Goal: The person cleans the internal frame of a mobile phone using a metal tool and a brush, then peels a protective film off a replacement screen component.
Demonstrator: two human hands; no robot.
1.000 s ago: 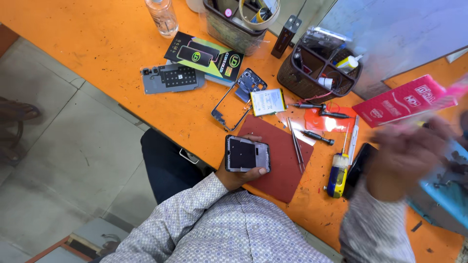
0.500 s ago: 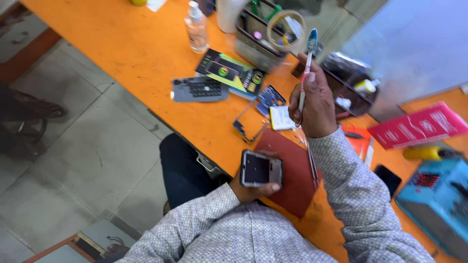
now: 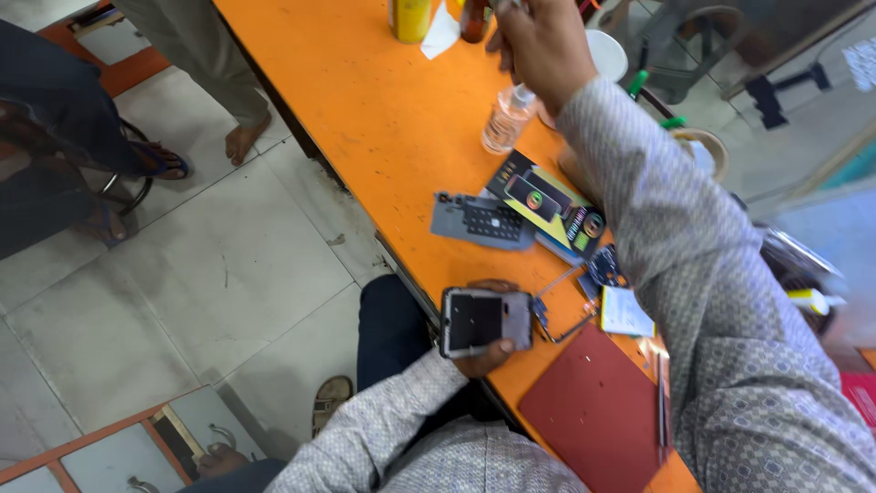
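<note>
Now the left hand (image 3: 484, 351) grasps an opened phone (image 3: 485, 320) at the near edge of the orange table (image 3: 365, 100), with fingers around its sides and the thumb on the lower edge. The phone lies flat in the hand with its inside facing up. The right hand (image 3: 538, 46) is raised far over the table, near the top of the view; its fingers are closed, but I cannot tell what they grip, because the top edge cuts it off. Just under this hand stands a small clear plastic bottle (image 3: 505, 120). Between the two hands lie a grey phone part (image 3: 484, 221) and a dark printed package (image 3: 547, 203), touching each other. Near the phone, to its right, a thin metal frame (image 3: 570, 315) and a dark red mat (image 3: 598, 415) rest on the table.
</note>
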